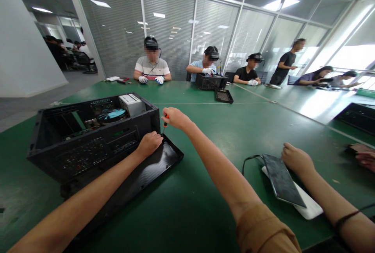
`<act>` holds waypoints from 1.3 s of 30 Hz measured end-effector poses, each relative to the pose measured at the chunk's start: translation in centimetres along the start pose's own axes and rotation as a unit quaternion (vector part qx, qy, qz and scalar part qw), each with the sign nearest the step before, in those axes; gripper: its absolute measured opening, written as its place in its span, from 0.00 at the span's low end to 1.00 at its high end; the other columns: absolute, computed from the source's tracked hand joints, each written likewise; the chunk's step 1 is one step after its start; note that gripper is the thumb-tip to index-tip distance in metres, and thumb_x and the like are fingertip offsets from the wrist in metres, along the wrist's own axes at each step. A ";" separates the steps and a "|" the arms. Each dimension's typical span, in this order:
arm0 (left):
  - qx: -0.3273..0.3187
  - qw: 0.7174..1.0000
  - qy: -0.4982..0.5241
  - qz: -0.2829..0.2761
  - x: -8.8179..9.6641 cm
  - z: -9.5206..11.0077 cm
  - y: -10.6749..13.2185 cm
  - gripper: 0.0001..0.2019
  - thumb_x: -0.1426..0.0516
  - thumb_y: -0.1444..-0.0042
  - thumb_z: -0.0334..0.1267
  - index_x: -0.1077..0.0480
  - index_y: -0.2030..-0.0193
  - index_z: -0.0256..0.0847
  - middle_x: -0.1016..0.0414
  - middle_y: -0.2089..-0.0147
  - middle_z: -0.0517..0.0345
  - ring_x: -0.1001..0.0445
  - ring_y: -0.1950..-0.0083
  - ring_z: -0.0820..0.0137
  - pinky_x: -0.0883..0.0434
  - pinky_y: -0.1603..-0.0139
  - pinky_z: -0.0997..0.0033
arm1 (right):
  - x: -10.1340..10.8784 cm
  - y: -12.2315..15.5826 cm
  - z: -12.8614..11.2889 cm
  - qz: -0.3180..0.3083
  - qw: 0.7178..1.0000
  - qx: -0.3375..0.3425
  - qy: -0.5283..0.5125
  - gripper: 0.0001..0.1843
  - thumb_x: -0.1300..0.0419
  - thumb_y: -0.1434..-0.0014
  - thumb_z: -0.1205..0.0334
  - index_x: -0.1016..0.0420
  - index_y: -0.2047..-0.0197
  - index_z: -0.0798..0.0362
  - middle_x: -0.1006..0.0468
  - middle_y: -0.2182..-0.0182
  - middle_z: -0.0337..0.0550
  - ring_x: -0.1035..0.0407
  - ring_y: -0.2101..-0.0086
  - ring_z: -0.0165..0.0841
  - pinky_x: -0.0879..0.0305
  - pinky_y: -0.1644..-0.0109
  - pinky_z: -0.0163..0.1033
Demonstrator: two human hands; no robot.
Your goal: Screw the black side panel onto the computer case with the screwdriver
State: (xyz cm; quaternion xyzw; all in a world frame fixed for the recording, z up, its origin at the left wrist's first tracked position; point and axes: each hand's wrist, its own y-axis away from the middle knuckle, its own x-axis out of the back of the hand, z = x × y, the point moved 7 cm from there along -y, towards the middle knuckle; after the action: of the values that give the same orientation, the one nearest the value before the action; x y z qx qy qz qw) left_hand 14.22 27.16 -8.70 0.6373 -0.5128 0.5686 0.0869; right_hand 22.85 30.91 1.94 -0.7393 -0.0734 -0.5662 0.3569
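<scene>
A black computer case (88,143) lies open on its side on the green table, with a fan and boards showing inside. My left hand (149,144) is closed, its curled fingers pressed against the case's near right corner. My right hand (175,117) is closed around a small screwdriver (165,122) with a red handle. The screwdriver's tip points down at that same corner, just above my left hand. A glossy black side panel (164,160) lies flat under the case and sticks out to the right.
A neighbour's hand (295,160) rests beside a dark phone (281,179) on a white pad (309,209), with a cable, at the right. Several people sit along the far edge; another black case (210,81) and tray (223,95) stand there.
</scene>
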 end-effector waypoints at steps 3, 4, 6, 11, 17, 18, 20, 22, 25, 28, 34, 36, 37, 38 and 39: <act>0.002 1.000 0.003 -0.001 -0.1 0.0 0.0 0.11 0.49 0.42 0.30 0.33 0.75 0.38 0.33 0.75 0.53 0.37 0.69 0.66 0.43 0.71 0.67 | 0.1 0.0 -0.2 -0.012 0.999 -0.001 0.036 0.10 0.46 0.40 0.58 0.33 0.59 0.56 0.29 0.65 0.46 0.36 0.64 0.33 0.44 0.61 0.35; 0.005 1.000 0.003 0.000 -0.1 0.0 -0.1 0.11 0.49 0.42 0.30 0.32 0.75 0.38 0.32 0.75 0.53 0.37 0.68 0.65 0.43 0.71 0.67 | 0.1 0.0 -0.2 -0.015 0.999 -0.002 0.047 0.11 0.46 0.40 0.57 0.33 0.59 0.56 0.29 0.65 0.47 0.36 0.64 0.34 0.44 0.61 0.35; 0.010 1.000 0.001 -0.002 -0.1 -0.1 -0.1 0.12 0.50 0.42 0.30 0.33 0.75 0.38 0.32 0.75 0.53 0.37 0.68 0.65 0.43 0.71 0.67 | 0.1 0.0 -0.3 -0.021 0.998 -0.002 0.065 0.13 0.47 0.40 0.54 0.33 0.58 0.55 0.28 0.65 0.48 0.35 0.63 0.35 0.44 0.61 0.36; 0.012 1.000 -0.004 -0.015 0.0 -0.1 -0.2 0.11 0.49 0.43 0.30 0.33 0.76 0.37 0.32 0.74 0.53 0.37 0.68 0.65 0.43 0.72 0.68 | 0.1 -0.1 -0.7 -0.025 0.994 -0.009 0.109 0.18 0.48 0.40 0.49 0.31 0.59 0.55 0.27 0.65 0.51 0.32 0.64 0.39 0.42 0.63 0.38; 0.012 1.000 0.000 -0.023 -0.1 -0.1 -0.1 0.11 0.49 0.43 0.29 0.32 0.75 0.37 0.32 0.74 0.53 0.37 0.68 0.65 0.43 0.71 0.68 | 0.4 -0.2 -1.0 -0.022 0.989 -0.033 0.144 0.22 0.50 0.41 0.45 0.31 0.58 0.55 0.26 0.65 0.53 0.31 0.64 0.41 0.41 0.64 0.38; 0.012 1.000 0.001 -0.025 -0.2 -0.1 -0.1 0.11 0.49 0.43 0.29 0.32 0.75 0.37 0.32 0.74 0.53 0.36 0.68 0.65 0.43 0.71 0.68 | 0.4 -0.2 -1.0 -0.025 0.988 -0.038 0.148 0.22 0.51 0.41 0.44 0.31 0.58 0.55 0.26 0.65 0.54 0.30 0.64 0.41 0.41 0.65 0.38; 0.011 1.000 0.000 -0.029 -0.4 -0.1 -0.1 0.10 0.49 0.43 0.29 0.32 0.75 0.37 0.32 0.74 0.52 0.36 0.68 0.65 0.42 0.71 0.68 | 0.4 -0.2 -1.0 -0.036 0.986 -0.047 0.156 0.23 0.52 0.40 0.43 0.31 0.58 0.56 0.25 0.64 0.54 0.30 0.63 0.41 0.40 0.64 0.38; 0.011 0.999 -0.003 -0.034 -0.4 -0.1 -0.1 0.10 0.49 0.43 0.30 0.32 0.74 0.37 0.32 0.74 0.52 0.36 0.68 0.65 0.42 0.70 0.67 | 0.7 0.0 -1.1 -0.048 0.984 -0.055 0.162 0.24 0.53 0.40 0.43 0.31 0.57 0.55 0.25 0.63 0.53 0.30 0.62 0.41 0.40 0.63 0.38; 0.017 0.999 -0.005 -0.036 -0.1 0.0 -0.1 0.10 0.49 0.42 0.30 0.33 0.74 0.37 0.32 0.73 0.52 0.36 0.67 0.65 0.41 0.70 0.67 | 2.1 0.4 -1.0 -0.041 0.981 -0.077 0.171 0.24 0.56 0.38 0.44 0.32 0.57 0.55 0.25 0.63 0.52 0.31 0.62 0.39 0.41 0.62 0.37; 0.032 0.999 0.000 -0.018 1.5 0.0 -0.1 0.10 0.50 0.42 0.31 0.33 0.73 0.37 0.32 0.72 0.53 0.36 0.67 0.66 0.40 0.68 0.68 | 4.9 1.4 -0.7 -0.003 0.978 -0.107 0.181 0.20 0.56 0.37 0.50 0.31 0.58 0.56 0.25 0.63 0.51 0.31 0.63 0.38 0.43 0.63 0.36; 0.014 0.999 0.014 0.026 9.0 0.8 1.1 0.10 0.51 0.40 0.34 0.32 0.70 0.38 0.32 0.71 0.54 0.35 0.64 0.67 0.37 0.63 0.68 | 9.1 5.2 -3.9 0.052 0.981 -0.065 0.174 0.12 0.57 0.37 0.63 0.34 0.60 0.57 0.26 0.66 0.47 0.32 0.66 0.34 0.46 0.66 0.34; 0.016 0.999 0.026 0.045 12.3 0.7 2.6 0.10 0.51 0.40 0.34 0.31 0.68 0.38 0.32 0.69 0.55 0.34 0.63 0.68 0.36 0.61 0.68 | 8.1 7.0 -6.4 0.018 0.986 -0.036 0.161 0.14 0.59 0.35 0.62 0.35 0.58 0.56 0.26 0.67 0.47 0.32 0.69 0.33 0.47 0.69 0.34; 0.020 0.998 0.031 0.052 13.8 0.4 3.7 0.10 0.52 0.40 0.34 0.31 0.67 0.38 0.31 0.69 0.54 0.33 0.62 0.69 0.35 0.59 0.68 | 7.2 8.0 -7.9 -0.010 0.988 -0.018 0.152 0.14 0.60 0.34 0.61 0.36 0.57 0.56 0.26 0.69 0.45 0.32 0.70 0.33 0.47 0.70 0.34; 0.025 0.997 0.035 0.057 15.3 0.0 4.9 0.10 0.52 0.40 0.34 0.30 0.66 0.37 0.30 0.67 0.54 0.33 0.61 0.69 0.34 0.57 0.68 | 6.0 9.2 -9.4 -0.043 0.989 0.003 0.143 0.14 0.61 0.34 0.60 0.37 0.55 0.55 0.25 0.70 0.44 0.31 0.71 0.32 0.47 0.71 0.34; 0.034 0.997 0.034 0.063 16.7 -0.6 6.2 0.10 0.52 0.40 0.34 0.30 0.65 0.38 0.29 0.66 0.54 0.32 0.59 0.68 0.34 0.56 0.67 | 4.8 10.3 -10.9 -0.069 0.988 0.022 0.138 0.15 0.61 0.34 0.59 0.37 0.56 0.54 0.25 0.70 0.44 0.31 0.72 0.33 0.47 0.72 0.34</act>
State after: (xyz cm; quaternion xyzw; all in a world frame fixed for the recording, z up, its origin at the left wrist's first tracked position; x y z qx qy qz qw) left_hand 6.24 15.44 2.18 0.5866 -0.5289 0.6115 0.0464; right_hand 21.27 15.22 2.79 -0.6389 -0.0869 -0.6847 0.3399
